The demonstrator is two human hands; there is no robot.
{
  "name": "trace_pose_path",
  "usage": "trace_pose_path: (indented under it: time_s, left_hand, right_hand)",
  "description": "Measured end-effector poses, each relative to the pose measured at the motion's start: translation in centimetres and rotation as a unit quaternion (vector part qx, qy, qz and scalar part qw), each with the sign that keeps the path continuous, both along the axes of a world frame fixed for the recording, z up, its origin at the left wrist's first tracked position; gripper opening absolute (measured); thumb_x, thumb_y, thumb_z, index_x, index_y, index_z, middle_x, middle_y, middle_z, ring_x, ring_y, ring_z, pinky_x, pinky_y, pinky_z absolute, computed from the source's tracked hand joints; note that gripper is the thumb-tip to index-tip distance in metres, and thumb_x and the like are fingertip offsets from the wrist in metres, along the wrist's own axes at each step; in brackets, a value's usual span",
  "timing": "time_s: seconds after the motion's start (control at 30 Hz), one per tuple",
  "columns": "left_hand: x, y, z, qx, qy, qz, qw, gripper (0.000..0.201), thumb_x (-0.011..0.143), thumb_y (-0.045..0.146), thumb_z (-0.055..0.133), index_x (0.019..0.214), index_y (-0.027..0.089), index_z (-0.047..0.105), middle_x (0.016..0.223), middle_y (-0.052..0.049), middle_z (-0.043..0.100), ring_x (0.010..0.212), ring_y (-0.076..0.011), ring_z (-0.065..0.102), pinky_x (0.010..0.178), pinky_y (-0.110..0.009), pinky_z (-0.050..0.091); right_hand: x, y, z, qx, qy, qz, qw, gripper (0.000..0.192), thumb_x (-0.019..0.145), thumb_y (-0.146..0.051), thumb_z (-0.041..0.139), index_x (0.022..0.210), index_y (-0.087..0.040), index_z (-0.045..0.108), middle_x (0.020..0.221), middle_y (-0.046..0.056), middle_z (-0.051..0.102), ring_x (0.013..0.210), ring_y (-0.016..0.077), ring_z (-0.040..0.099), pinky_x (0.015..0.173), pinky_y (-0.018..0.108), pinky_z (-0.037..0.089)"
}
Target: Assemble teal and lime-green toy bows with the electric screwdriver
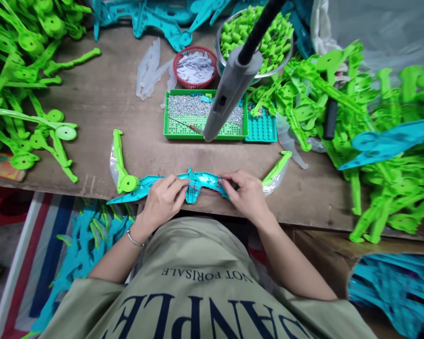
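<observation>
A long blue plastic bow-shaped shell (pixel 207 180) lies at the table's front edge, its hollow inner side up. A green arm (pixel 119 162) with a round hub and clear plastic fin joins its left end. Another green arm (pixel 276 169) with a clear fin sticks out beyond my right hand; its joint is hidden. My left hand (pixel 166 195) rests over the shell left of its central stem, fingertips pinched on a thin dark wire. With thumb and forefinger, my right hand (pixel 245 193) pinches a thin reddish wire at the shell's right part.
Ahead stands a green tray (pixel 207 137) of small screws, beside a red basket (pixel 195 85) of white strips. A grey screwdriver (pixel 229 89) hangs above the tray. Behind it is a bowl (pixel 219 52) of green pieces. Green part piles (pixel 24 84) flank both sides.
</observation>
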State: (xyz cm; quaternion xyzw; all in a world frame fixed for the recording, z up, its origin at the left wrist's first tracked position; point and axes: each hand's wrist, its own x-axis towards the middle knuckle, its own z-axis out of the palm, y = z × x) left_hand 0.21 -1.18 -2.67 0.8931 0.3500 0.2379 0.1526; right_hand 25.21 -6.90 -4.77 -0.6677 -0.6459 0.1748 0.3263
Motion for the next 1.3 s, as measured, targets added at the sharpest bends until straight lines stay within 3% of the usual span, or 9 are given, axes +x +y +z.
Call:
trace_pose_path:
  time_s: [0.17,0.37,0.5,0.6,0.73,0.97,1.1,1.2,1.3]
  left_hand:
    - [0.4,-1.4,-0.6,0.014,0.009,0.071,0.997,0.013,0.100,0.015,0.053,0.100,0.017,0.066,0.086,-0.005,0.065,0.080,-0.0183,0.064,0.074,-0.030,0.053]
    - [1.0,-2.4,-1.1,-0.006,-0.014,0.107,0.994,0.011,0.096,0.011,0.054,0.096,0.017,0.063,0.087,-0.005,0.066,0.081,-0.0185,0.064,0.074,-0.030,0.054]
    - [1.3,-2.6,-1.2,-0.021,-0.027,0.129,0.991,0.011,0.096,0.011,0.055,0.099,0.017,0.063,0.089,-0.006,0.067,0.082,-0.0189,0.065,0.075,-0.031,0.054]
    - [1.2,-2.7,-1.1,-0.032,-0.040,0.136,0.989,0.009,0.096,0.012,0.056,0.101,0.017,0.063,0.090,-0.006,0.067,0.084,-0.0185,0.066,0.075,-0.031,0.055]
    - [0.9,-3.1,-0.7,-0.073,-0.054,0.113,0.989,0.010,0.095,0.018,0.064,0.104,0.017,0.064,0.092,-0.005,0.066,0.083,-0.0176,0.066,0.074,-0.030,0.055]
    - [0.1,-3.2,0.7,-0.079,-0.002,0.050,0.996,0.018,0.095,0.033,0.070,0.102,0.017,0.067,0.091,-0.006,0.066,0.085,-0.0222,0.060,0.079,-0.038,0.051]
    - [0.1,-0.8,1.3,-0.064,0.016,0.034,0.997,0.017,0.102,0.030,0.058,0.106,0.016,0.067,0.094,-0.007,0.068,0.089,-0.0228,0.060,0.082,-0.039,0.049]
    - [1.0,1.8,1.3,-0.074,0.026,-0.031,0.996,0.021,0.106,0.020,0.046,0.117,0.015,0.063,0.103,-0.008,0.070,0.095,-0.0218,0.062,0.086,-0.037,0.050]
    - [2.6,3.7,1.7,-0.096,0.058,-0.102,0.988,0.023,0.104,0.015,0.044,0.121,0.016,0.060,0.109,-0.009,0.070,0.101,-0.0219,0.062,0.089,-0.036,0.050]
  right_hand:
    - [0.3,-0.3,0.6,0.002,0.024,0.004,1.000,0.017,0.091,-0.022,0.065,0.105,-0.022,0.074,0.079,0.003,0.074,0.068,0.0197,0.068,0.068,0.035,0.056]
    - [-0.6,-2.5,1.2,0.094,-0.017,0.038,0.995,0.030,0.092,-0.011,0.061,0.119,-0.021,0.064,0.088,0.004,0.072,0.072,0.0179,0.068,0.069,0.033,0.057]
    - [-1.9,-2.5,0.6,0.134,-0.060,0.101,0.984,0.032,0.093,-0.009,0.060,0.123,-0.020,0.065,0.093,0.009,0.072,0.084,0.0235,0.069,0.071,0.037,0.056]
    - [-2.4,-1.8,-0.2,0.147,-0.074,0.100,0.981,0.030,0.095,-0.012,0.059,0.124,-0.020,0.065,0.092,0.009,0.071,0.085,0.0235,0.068,0.071,0.038,0.056]
    - [-2.6,-0.9,-0.9,0.131,-0.071,0.070,0.986,0.027,0.099,-0.014,0.055,0.122,-0.020,0.068,0.092,0.009,0.068,0.088,0.0230,0.067,0.073,0.038,0.053]
    - [-2.2,-0.4,-0.8,0.076,-0.088,0.102,0.988,0.026,0.097,-0.015,0.056,0.113,-0.023,0.074,0.098,0.010,0.069,0.092,0.0249,0.060,0.076,0.041,0.044]
    - [-2.0,-0.2,-0.7,0.096,-0.051,0.118,0.987,0.027,0.097,-0.015,0.056,0.119,-0.023,0.070,0.097,0.008,0.073,0.091,0.0243,0.064,0.082,0.043,0.049]
    - [-1.8,-0.3,-0.5,0.100,-0.007,0.103,0.990,0.039,0.096,-0.013,0.056,0.133,-0.025,0.060,0.102,0.006,0.076,0.096,0.0238,0.069,0.095,0.047,0.052]
    - [-1.3,-0.7,0.0,0.107,0.013,0.049,0.993,0.040,0.094,-0.014,0.057,0.132,-0.025,0.057,0.099,0.005,0.076,0.093,0.0228,0.072,0.088,0.042,0.057]
